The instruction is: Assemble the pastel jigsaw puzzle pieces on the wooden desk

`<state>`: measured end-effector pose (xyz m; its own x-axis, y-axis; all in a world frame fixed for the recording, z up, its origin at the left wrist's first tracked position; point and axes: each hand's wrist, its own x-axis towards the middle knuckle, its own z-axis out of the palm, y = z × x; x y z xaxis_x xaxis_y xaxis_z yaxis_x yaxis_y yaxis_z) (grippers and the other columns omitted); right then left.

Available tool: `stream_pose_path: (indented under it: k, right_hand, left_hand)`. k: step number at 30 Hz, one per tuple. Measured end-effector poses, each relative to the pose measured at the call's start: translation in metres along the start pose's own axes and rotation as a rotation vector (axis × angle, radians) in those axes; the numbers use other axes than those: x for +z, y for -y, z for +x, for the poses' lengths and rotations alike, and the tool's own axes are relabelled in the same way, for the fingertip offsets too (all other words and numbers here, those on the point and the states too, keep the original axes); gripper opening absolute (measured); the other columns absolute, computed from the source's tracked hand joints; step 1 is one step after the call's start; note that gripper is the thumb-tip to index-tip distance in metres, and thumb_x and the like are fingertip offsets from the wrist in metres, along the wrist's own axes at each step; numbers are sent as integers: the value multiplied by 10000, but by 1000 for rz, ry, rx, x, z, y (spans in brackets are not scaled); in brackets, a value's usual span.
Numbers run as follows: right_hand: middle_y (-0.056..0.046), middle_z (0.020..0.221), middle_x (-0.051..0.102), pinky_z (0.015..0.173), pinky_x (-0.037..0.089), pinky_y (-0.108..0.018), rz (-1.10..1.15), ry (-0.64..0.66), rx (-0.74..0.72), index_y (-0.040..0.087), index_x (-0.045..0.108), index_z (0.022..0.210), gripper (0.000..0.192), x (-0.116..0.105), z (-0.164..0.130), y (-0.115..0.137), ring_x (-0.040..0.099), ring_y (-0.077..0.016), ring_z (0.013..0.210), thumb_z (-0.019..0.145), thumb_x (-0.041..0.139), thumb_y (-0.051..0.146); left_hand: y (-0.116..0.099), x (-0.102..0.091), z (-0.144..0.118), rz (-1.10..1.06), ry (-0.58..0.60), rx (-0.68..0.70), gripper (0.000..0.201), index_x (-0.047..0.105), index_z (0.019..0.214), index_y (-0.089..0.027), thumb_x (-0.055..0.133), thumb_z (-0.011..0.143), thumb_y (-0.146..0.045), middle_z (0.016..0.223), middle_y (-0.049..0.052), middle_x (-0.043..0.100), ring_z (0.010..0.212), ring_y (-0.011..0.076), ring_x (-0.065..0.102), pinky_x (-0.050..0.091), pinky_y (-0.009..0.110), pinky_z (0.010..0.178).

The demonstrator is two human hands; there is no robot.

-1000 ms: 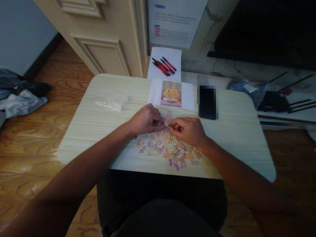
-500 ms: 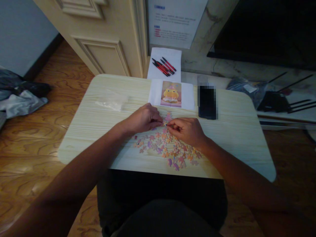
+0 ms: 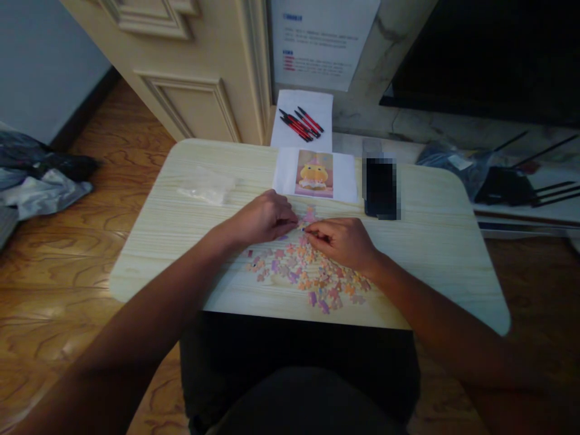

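My left hand (image 3: 268, 216) is closed in a pinch at the edge of a small yellowish jigsaw piece (image 3: 301, 226). From the other side, my right hand (image 3: 342, 240) pinches at the same spot, its thumb and forefinger closed. The fingertips of both hands almost meet there, and they partly hide what lies between them. A few pink and purple pieces (image 3: 310, 212) lie just beyond the fingers. Many loose jigsaw pieces (image 3: 312, 275) in orange, pink, purple and grey are spread below my hands, towards the table's near edge.
A printed picture of a yellow character (image 3: 315, 172) lies on the light wooden table (image 3: 435, 254). To its right is a dark phone (image 3: 380, 187); a clear plastic bag (image 3: 208, 186) is on the left. Behind, red and black pens (image 3: 301, 124) rest on white paper.
My right fingertips have shifted very slightly left, closer to my left hand. The loose pieces look unmoved, and the whole view has tilted only a little.
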<state>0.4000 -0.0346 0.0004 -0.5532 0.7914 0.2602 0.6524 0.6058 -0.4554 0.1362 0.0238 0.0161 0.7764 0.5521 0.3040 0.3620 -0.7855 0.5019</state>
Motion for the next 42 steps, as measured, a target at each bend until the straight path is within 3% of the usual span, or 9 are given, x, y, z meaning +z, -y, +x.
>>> stream_pose_path:
  k: [9, 29, 36, 42]
  right_hand:
    - [-16, 860, 861, 695, 495, -306, -5, 4, 0, 237, 872, 1050, 184, 2, -1, -1, 756, -175, 722, 1058, 710, 324]
    - [-7, 807, 823, 689, 482, -305, 26, -18, -14, 231, 847, 980, 185, -3, 1, 0, 708, -164, 688, 1046, 684, 286]
    - [-68, 992, 813, 866, 566, -409, -91, -148, -3, 237, 844, 1197, 208, -9, 6, -2, 717, -252, 924, 1073, 678, 254]
    - [-74, 994, 750, 868, 562, -424, -96, -140, -3, 261, 864, 1214, 217, -8, 7, -5, 669, -269, 971, 1080, 694, 250]
  left_hand:
    - [-6, -2, 1, 247, 69, 70, 333, 765, 786, -214, 590, 1068, -226, 738, 39, 714, 775, 200, 659, 488, 393, 830]
    - [-4, 3, 2, 330, 48, 51, 367, 756, 760, -204, 578, 1077, -260, 721, 41, 714, 723, 188, 633, 472, 386, 781]
    - [-4, 2, 1, 432, 62, 110, 337, 770, 809, -209, 574, 1082, -238, 734, 46, 720, 753, 205, 635, 449, 420, 777]
    - [-7, 3, 2, 472, 61, 142, 330, 762, 816, -207, 574, 1087, -201, 734, 46, 706, 757, 213, 622, 420, 438, 767]
